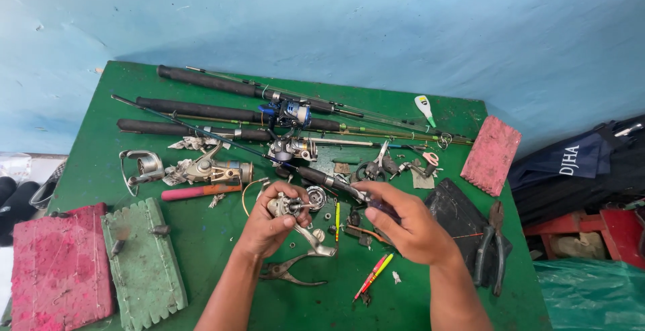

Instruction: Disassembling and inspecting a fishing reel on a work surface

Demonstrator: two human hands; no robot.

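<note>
A: what's on your green desk point(201, 250) lol?

B: fishing rods point(222, 111) up top. Your left hand point(269, 227) is wrapped round a silver reel body point(285, 205) mid-desk; your right hand point(410, 227) pinches a dark-handled screwdriver point(373, 203) at it.

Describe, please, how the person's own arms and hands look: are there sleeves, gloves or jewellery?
Both forearms are bare as far as the picture's lower edge: no sleeves show. The left hand and the right hand wear no gloves. No watch, bracelet or ring is visible on either. The fingernails are short.
</note>
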